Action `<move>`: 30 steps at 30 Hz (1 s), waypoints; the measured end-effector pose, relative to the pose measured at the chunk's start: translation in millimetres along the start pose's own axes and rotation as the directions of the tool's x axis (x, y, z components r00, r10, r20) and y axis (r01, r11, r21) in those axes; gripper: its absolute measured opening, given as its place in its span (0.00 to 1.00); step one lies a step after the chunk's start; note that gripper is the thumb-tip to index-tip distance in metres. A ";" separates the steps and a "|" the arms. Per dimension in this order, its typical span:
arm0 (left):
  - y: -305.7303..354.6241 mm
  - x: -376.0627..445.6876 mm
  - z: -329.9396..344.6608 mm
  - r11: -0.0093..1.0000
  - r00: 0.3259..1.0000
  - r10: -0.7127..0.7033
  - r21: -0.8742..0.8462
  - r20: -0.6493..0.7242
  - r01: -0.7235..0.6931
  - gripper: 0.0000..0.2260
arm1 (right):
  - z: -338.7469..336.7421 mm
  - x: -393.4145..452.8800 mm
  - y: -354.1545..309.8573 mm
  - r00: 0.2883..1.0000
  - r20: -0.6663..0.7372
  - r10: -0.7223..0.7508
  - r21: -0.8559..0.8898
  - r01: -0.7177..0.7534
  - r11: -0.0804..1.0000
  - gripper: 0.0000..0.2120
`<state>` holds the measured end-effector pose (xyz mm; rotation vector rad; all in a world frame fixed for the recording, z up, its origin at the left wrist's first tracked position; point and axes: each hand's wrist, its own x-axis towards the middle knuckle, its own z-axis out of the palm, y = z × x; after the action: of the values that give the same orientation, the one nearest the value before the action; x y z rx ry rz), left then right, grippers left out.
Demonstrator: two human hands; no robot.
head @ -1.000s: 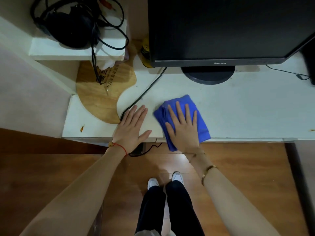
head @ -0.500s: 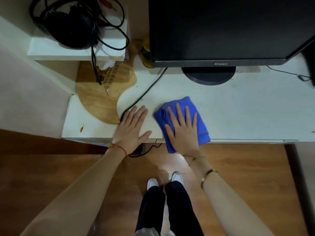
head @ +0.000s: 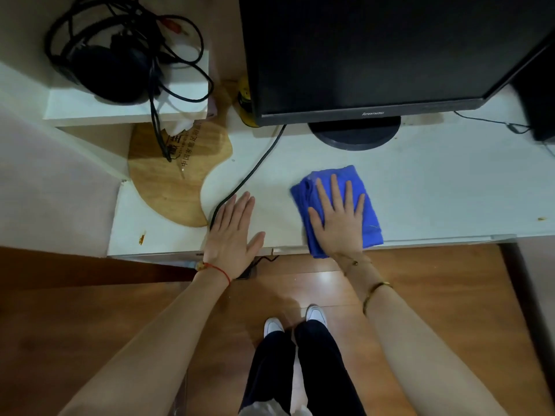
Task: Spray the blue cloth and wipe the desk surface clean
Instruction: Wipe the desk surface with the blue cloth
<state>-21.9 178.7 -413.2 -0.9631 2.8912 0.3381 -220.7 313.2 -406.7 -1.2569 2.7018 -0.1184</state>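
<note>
The right hand (head: 341, 219) is lying flat, fingers spread, pressing the folded blue cloth (head: 370, 217) against the white desk (head: 435, 190) near its front edge, with one corner of the cloth hanging over that edge. The left hand (head: 232, 235) is resting open and empty, palm down, bracing on the desk just beside a black cable (head: 255, 172). The two hands are now standing clearly apart. Compared with a second ago, the cloth and the right hand are sitting further to the right while the left hand is staying put, so the wiping stroke seems to be travelling rightward and the stretch between the hands looks already covered. Much of the desk to the right is probably still waiting, along with a small orange speck (head: 141, 237) near the left front corner. No spray bottle is showing anywhere. The monitor (head: 375, 49) is covering the back of the desk, and a wooden board (head: 171, 187) and a shelf holding headphones (head: 105, 70) are covering its left end.
</note>
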 end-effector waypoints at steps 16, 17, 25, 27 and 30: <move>103.1 21.8 17.0 0.997 0.999 -0.040 0.062 -0.013 0.041 0.32 | -23.5 -19.5 174.4 1.000 0.014 -0.005 0.002 0.005 1.000 0.28; 111.9 27.2 18.3 0.998 1.000 -0.017 0.068 -0.009 0.017 0.31 | -27.3 -16.8 191.5 1.000 0.014 0.018 0.007 -0.019 1.000 0.28; 209.4 89.1 21.1 0.999 1.000 -0.015 0.045 0.014 0.015 0.30 | -47.9 53.7 234.4 0.993 0.029 0.118 0.047 -0.119 0.992 0.31; 230.6 97.1 24.4 0.999 0.999 -0.049 0.024 0.016 0.048 0.30 | -43.3 51.1 219.5 0.999 0.036 -0.039 0.022 0.038 0.999 0.30; 252.5 102.7 30.9 0.993 0.993 -0.115 -0.027 0.024 0.116 0.30 | -34.5 24.1 229.1 0.971 0.040 -0.234 -0.001 0.234 0.972 0.28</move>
<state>-255.4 322.5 -411.2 -1.1175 2.8029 0.3799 -414.5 442.4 -407.1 -1.5594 2.5132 -0.1119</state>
